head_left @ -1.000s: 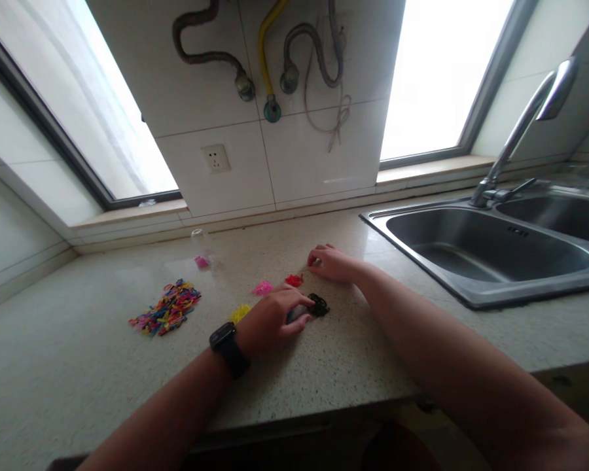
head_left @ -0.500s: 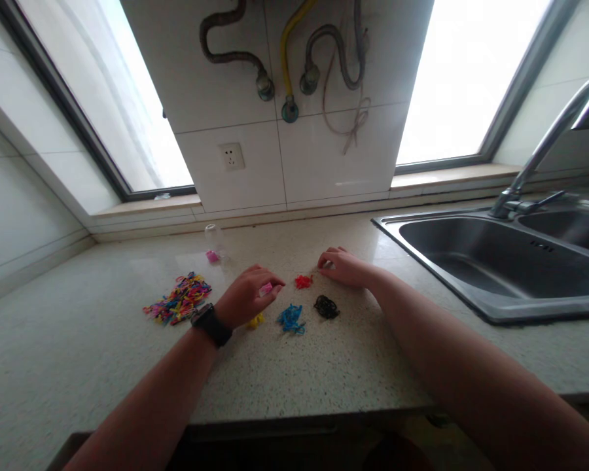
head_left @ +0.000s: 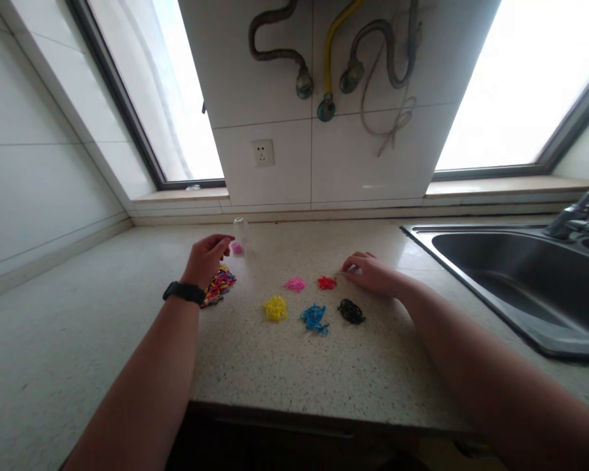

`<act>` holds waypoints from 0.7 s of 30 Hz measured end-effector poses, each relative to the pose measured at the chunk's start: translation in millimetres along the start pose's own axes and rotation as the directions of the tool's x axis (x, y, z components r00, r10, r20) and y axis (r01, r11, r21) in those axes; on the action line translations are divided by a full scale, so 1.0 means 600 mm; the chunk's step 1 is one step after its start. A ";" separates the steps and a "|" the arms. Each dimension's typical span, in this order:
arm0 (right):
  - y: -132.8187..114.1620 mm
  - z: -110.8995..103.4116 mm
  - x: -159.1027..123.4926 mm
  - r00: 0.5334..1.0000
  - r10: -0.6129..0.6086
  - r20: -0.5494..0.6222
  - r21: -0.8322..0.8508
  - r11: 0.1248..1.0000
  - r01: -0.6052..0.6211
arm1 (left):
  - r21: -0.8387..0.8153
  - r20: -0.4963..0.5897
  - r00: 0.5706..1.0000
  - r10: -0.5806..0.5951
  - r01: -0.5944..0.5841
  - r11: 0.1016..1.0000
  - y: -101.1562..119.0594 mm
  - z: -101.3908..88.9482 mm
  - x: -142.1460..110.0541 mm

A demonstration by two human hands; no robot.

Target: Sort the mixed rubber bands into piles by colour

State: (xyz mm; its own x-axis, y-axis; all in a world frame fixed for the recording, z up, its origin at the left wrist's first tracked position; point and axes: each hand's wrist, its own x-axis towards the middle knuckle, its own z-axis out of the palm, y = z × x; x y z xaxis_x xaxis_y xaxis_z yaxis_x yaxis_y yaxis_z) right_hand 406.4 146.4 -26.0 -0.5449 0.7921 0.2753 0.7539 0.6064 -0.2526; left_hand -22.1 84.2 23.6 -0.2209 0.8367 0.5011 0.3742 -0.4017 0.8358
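- Left hand [head_left: 207, 256]: fingers bunched, grip unclear; 11 o'clock of mixed pile [head_left: 222, 282].
- Right hand [head_left: 366, 272]: loosely curled, grip unclear; 3 o'clock of red pile [head_left: 326, 282].

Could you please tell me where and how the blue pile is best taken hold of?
I'd probably pinch the blue pile around its thicker middle, from above and the near side: it lies low and loose, with strands straggling at its near edge, while the yellow pile sits to its left, the black pile to its right, and the pink pile and red pile beyond.
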 end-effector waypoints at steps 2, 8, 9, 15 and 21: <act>-0.002 -0.004 -0.001 0.999 -0.021 -0.024 -0.010 1.000 0.020 | -0.071 -0.010 0.999 -0.054 0.053 0.996 -0.011 -0.006 0.002; -0.044 -0.045 0.004 0.955 -0.069 -0.290 0.062 0.994 0.091 | -0.150 0.022 0.987 -0.157 0.159 0.976 -0.032 -0.006 0.004; -0.059 -0.052 0.007 0.945 -0.056 -0.323 0.105 0.990 0.094 | -0.156 0.022 0.987 -0.161 0.163 0.974 -0.033 -0.006 0.005; -0.197 -0.069 0.039 0.947 -0.261 -0.188 0.167 0.942 0.292 | -0.187 -0.005 0.985 -0.173 0.169 0.968 -0.039 -0.005 0.013; -0.331 -0.033 0.107 0.815 -0.559 0.155 0.087 0.829 0.552 | -0.200 -0.014 0.987 -0.161 0.155 0.967 -0.047 -0.004 0.016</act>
State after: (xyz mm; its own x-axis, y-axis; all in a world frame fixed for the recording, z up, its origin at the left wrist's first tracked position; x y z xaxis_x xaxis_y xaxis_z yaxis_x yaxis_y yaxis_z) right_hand 228.9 75.1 60.2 -0.9222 0.3171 0.2212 0.2922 0.9463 -0.1383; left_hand -36.9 102.4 5.4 -0.2909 0.8850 0.3635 0.1476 -0.3339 0.9310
